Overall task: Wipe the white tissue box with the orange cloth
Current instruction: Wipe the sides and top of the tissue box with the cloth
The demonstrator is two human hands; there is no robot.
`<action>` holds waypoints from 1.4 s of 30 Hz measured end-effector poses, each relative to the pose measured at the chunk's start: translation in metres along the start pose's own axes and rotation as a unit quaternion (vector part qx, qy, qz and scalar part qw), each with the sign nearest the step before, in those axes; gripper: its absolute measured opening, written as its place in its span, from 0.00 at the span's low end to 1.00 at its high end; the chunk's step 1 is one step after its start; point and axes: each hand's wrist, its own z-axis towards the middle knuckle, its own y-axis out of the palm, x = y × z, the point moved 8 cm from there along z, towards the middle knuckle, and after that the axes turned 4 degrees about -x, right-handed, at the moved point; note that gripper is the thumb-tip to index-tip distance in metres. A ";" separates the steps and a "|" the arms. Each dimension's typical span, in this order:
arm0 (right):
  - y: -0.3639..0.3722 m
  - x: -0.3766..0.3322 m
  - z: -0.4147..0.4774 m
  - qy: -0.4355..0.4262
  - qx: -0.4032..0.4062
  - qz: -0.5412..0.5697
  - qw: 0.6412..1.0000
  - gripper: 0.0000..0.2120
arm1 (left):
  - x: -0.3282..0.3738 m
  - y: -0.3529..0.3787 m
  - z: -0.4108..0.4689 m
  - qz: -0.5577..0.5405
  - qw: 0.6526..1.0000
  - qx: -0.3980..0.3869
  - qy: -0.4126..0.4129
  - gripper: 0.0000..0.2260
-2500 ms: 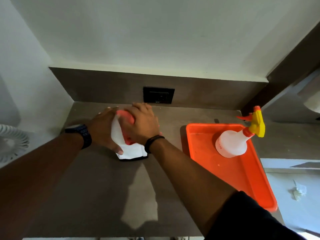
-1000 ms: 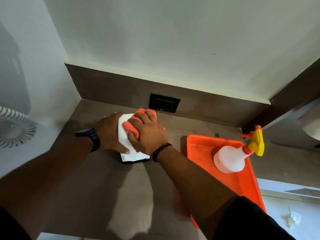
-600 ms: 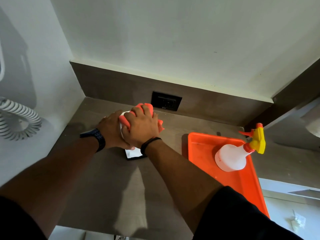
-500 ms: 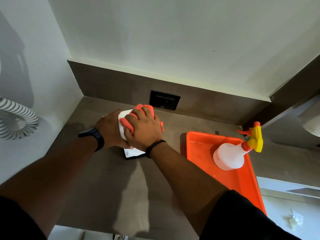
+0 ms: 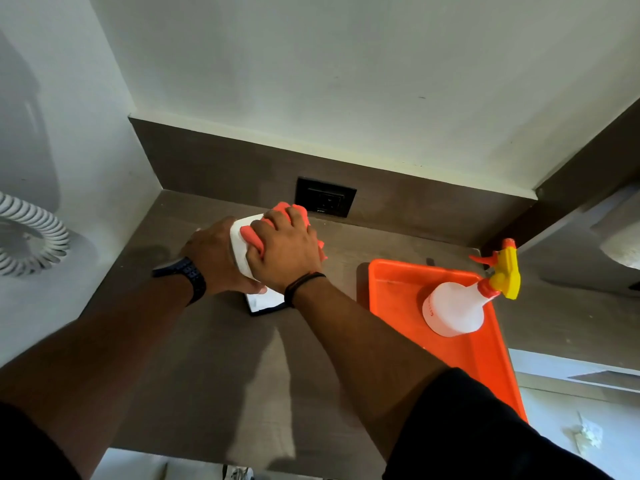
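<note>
Right hand (image 5: 289, 252) fingers pressing orange cloth (image 5: 254, 237) onto white tissue box (image 5: 239, 251); left hand (image 5: 216, 258) apparently clasping box side, fingers hidden.

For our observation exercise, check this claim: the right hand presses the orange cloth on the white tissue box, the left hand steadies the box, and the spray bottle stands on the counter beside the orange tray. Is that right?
Not quite. In the head view the spray bottle stands inside the orange tray, not beside it. The rest holds: the right hand presses the orange cloth on the white tissue box, and the left hand steadies it.

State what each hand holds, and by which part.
The right hand presses the bunched orange cloth onto the top of the white tissue box; the left hand grips the box's left side.
</note>
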 end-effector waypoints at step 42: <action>-0.002 0.139 -0.052 0.394 0.244 0.614 0.639 0.06 | 0.003 -0.017 0.037 0.111 0.969 -0.213 -0.060 0.56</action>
